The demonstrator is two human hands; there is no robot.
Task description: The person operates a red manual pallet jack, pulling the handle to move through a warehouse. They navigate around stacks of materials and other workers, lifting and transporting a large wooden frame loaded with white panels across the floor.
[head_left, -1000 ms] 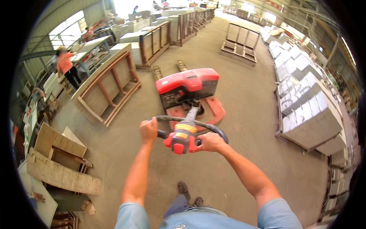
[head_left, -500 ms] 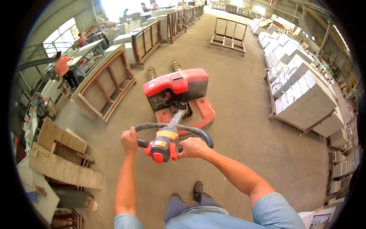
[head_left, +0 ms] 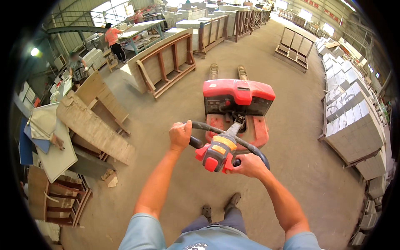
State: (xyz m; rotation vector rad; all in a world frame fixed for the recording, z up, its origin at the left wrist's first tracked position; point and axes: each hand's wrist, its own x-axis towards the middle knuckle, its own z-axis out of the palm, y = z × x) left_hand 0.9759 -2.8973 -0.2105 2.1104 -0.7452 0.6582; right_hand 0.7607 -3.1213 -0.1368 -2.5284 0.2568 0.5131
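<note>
A red and black powered pallet truck (head_left: 258, 88) stands before me on the floor, its two forks (head_left: 243, 72) pointing away. Its long tiller handle (head_left: 224, 143) reaches back toward me and ends in a looped black grip with red buttons and a yellow band. On the left side of the loop, my left hand (head_left: 180, 136) is closed round the grip. My right hand (head_left: 250, 165) is wrapped round the right grip, its thumb close to a red button. Some fingertips of both hands are hidden.
Wooden panels (head_left: 95, 129) and a small wooden rack (head_left: 64, 202) lie at the left. A timber-framed crate (head_left: 166, 62) stands beyond them. An A-shaped rack (head_left: 294, 48) is ahead. Stacked white slabs (head_left: 354, 129) line the right. Two people (head_left: 113, 39) (head_left: 77, 66) work at the left.
The truck and surroundings have shifted rightward in the picture, and more of the left side shows. Both my shoes now show apart on the floor. My hands keep hold of the handle.
</note>
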